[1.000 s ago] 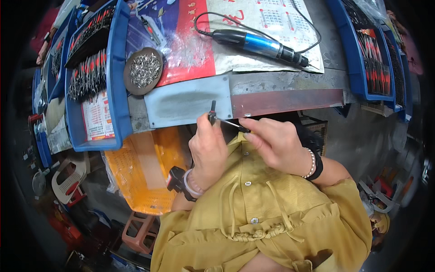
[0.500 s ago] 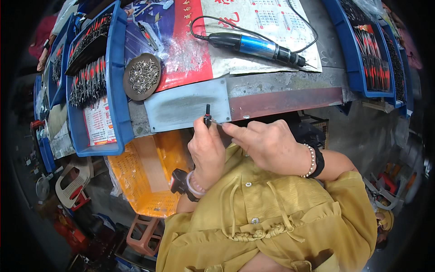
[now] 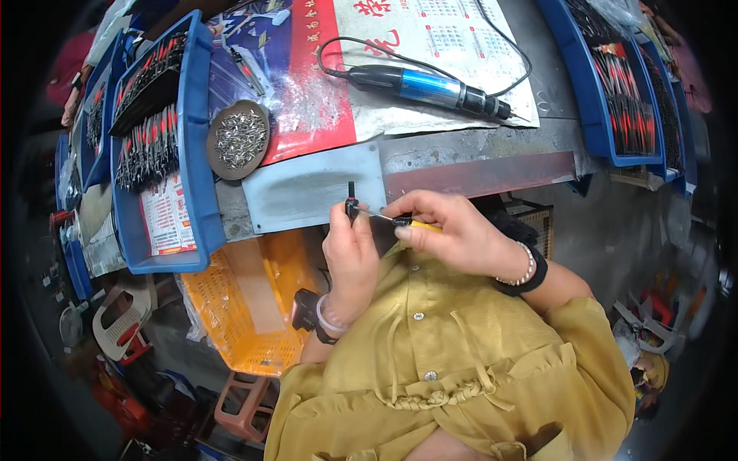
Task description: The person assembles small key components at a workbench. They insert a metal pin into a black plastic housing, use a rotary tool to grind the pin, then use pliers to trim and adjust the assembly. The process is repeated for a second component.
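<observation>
My left hand is closed on a small black part, pinched between thumb and fingers with a thin black stem pointing up. In my right hand is a screwdriver with a black and yellow handle, held between thumb and fingers. Its thin metal shaft points left and reaches the side of the black part. Whether the tip sits in a screw is too small to tell. Both hands are just off the table's near edge, by a grey metal plate.
A brown dish of small metal screws stands at the left. Farther back lies a blue and black electric screwdriver with its cable. Blue bins at the left and a blue bin at the right hold black-and-red parts. Below is an orange crate.
My right hand has shifted slightly right and up, its fingers now spread along the screwdriver, so the yellow handle shows. My left hand keeps the black part in nearly the same place.
</observation>
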